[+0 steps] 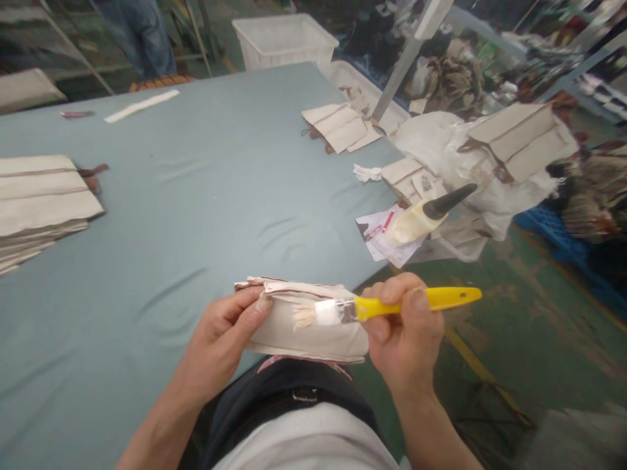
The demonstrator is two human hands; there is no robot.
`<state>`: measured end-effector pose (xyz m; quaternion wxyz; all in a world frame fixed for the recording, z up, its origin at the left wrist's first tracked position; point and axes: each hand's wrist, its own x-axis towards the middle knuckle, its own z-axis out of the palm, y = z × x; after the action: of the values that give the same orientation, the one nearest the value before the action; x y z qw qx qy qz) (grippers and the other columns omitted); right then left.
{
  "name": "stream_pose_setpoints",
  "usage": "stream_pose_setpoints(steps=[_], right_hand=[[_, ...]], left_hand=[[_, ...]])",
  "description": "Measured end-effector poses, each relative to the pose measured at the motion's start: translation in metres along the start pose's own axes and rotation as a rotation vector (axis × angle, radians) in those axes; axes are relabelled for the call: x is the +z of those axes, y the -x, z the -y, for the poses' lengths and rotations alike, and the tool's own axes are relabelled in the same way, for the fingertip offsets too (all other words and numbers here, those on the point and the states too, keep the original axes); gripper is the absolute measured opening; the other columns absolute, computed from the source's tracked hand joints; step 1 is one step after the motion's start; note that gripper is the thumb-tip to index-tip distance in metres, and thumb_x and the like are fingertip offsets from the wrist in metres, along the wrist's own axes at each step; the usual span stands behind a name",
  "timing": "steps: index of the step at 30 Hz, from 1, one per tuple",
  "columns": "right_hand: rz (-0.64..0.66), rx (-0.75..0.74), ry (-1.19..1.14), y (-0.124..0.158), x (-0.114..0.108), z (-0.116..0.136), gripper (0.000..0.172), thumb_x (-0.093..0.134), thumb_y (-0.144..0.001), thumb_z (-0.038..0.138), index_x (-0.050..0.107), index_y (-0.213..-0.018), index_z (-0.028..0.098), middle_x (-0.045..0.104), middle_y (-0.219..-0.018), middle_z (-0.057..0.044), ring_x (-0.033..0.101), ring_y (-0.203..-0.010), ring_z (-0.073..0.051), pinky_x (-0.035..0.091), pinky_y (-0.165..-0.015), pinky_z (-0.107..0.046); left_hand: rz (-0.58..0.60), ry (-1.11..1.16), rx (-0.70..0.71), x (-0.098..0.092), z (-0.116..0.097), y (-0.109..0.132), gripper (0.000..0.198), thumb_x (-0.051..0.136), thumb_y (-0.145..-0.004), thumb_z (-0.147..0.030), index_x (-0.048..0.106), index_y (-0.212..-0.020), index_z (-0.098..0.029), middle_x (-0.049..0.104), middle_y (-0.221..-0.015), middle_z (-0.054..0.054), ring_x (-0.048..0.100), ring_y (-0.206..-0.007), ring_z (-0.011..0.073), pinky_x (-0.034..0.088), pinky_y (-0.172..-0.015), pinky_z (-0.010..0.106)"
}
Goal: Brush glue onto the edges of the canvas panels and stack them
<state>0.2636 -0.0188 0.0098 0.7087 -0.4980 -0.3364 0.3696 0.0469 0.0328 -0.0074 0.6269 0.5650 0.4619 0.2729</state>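
Note:
My left hand (235, 333) pinches the left end of a cream fabric pouch (304, 339) with dark edging, thumb on top and fingers behind. The pouch is held in front of my waist at the table's near edge. In my right hand (406, 333) is a paintbrush with a yellow handle (453, 297), a metal band and pale bristles. Its bristle tip (304, 316) lies over the pouch's face, pointing left; whether it touches the cloth I cannot tell. The fingers of my right hand also sit close to the pouch's right end.
A stack of cream fabric pieces (39, 196) lies on the blue-green table (220, 170) at left. Toward the right edge are more pieces (337, 127), a bottle with a black nozzle (414, 222) and papers (377, 245). A white crate (284, 42) and a person's jeans (140, 36) are beyond.

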Motion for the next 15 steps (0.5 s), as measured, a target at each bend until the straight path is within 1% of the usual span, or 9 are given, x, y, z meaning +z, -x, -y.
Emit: stream_pose_setpoints(steps=[3,5,7,9,11,12,13,15], right_hand=[[0.129,-0.056,0.026,0.002,0.004,0.003,0.031,0.06,-0.108,0.046,0.066,-0.085,0.026,0.044,-0.053,0.009,0.039,-0.04,-0.01,0.035,-0.043,-0.022],[0.167,-0.102,0.047,0.003,0.006,0.002,0.03,0.059,-0.109,0.045,0.068,-0.088,0.025,0.045,-0.053,0.008,0.041,-0.041,-0.011,0.036,-0.043,-0.023],[0.185,-0.144,0.064,0.004,0.005,-0.001,0.028,0.058,-0.11,0.043,0.069,-0.091,0.025,0.048,-0.055,0.008,0.044,-0.042,-0.011,0.037,-0.044,-0.023],[0.206,-0.187,0.084,0.003,0.003,-0.007,0.024,0.058,-0.11,0.039,0.07,-0.095,0.026,0.05,-0.057,0.007,0.044,-0.044,-0.011,0.037,-0.045,-0.023],[0.207,-0.247,0.137,0.003,0.001,-0.013,0.02,0.06,-0.109,0.037,0.071,-0.098,0.026,0.051,-0.06,0.007,0.045,-0.046,-0.011,0.039,-0.046,-0.024],[0.207,-0.284,0.184,0.002,0.0,-0.016,0.017,0.062,-0.108,0.036,0.072,-0.099,0.026,0.053,-0.061,0.007,0.046,-0.047,-0.011,0.04,-0.048,-0.025],[0.212,-0.323,0.241,0.001,0.0,-0.018,0.016,0.063,-0.108,0.036,0.072,-0.099,0.026,0.055,-0.063,0.006,0.048,-0.048,-0.011,0.042,-0.049,-0.026],[0.261,-0.416,0.354,-0.002,0.001,-0.019,0.016,0.062,-0.107,0.035,0.071,-0.096,0.026,0.062,-0.066,0.004,0.053,-0.05,-0.013,0.047,-0.053,-0.028]], left_hand=[[0.094,0.137,-0.131,-0.003,0.004,-0.001,0.052,0.066,-0.101,-0.063,0.083,-0.122,-0.017,0.079,-0.09,0.008,0.067,-0.079,0.0204,0.05,-0.064,0.025],[0.124,0.189,-0.178,-0.003,0.005,0.0,0.053,0.068,-0.1,-0.063,0.081,-0.123,-0.017,0.074,-0.081,0.005,0.058,-0.068,0.0163,0.042,-0.056,0.023],[0.128,0.205,-0.192,-0.003,0.004,0.0,0.053,0.068,-0.099,-0.063,0.081,-0.122,-0.017,0.066,-0.073,0.002,0.05,-0.062,0.0141,0.035,-0.052,0.024],[0.136,0.211,-0.189,-0.003,0.002,0.001,0.052,0.068,-0.099,-0.062,0.081,-0.119,-0.016,0.055,-0.065,-0.001,0.04,-0.057,0.0119,0.029,-0.049,0.024],[0.167,0.227,-0.179,-0.002,-0.001,0.002,0.05,0.07,-0.099,-0.061,0.081,-0.119,-0.016,0.048,-0.064,-0.004,0.034,-0.055,0.0103,0.027,-0.048,0.023],[0.189,0.246,-0.178,-0.001,-0.003,0.002,0.05,0.071,-0.099,-0.06,0.08,-0.12,-0.016,0.05,-0.066,-0.003,0.036,-0.056,0.0098,0.028,-0.049,0.022],[0.21,0.266,-0.184,0.0,-0.005,0.002,0.049,0.073,-0.098,-0.059,0.08,-0.122,-0.017,0.055,-0.07,-0.002,0.04,-0.058,0.0099,0.031,-0.05,0.021],[0.23,0.297,-0.215,0.004,-0.009,0.002,0.049,0.078,-0.095,-0.058,0.079,-0.125,-0.018,0.067,-0.082,0.003,0.053,-0.066,0.0123,0.041,-0.055,0.02]])
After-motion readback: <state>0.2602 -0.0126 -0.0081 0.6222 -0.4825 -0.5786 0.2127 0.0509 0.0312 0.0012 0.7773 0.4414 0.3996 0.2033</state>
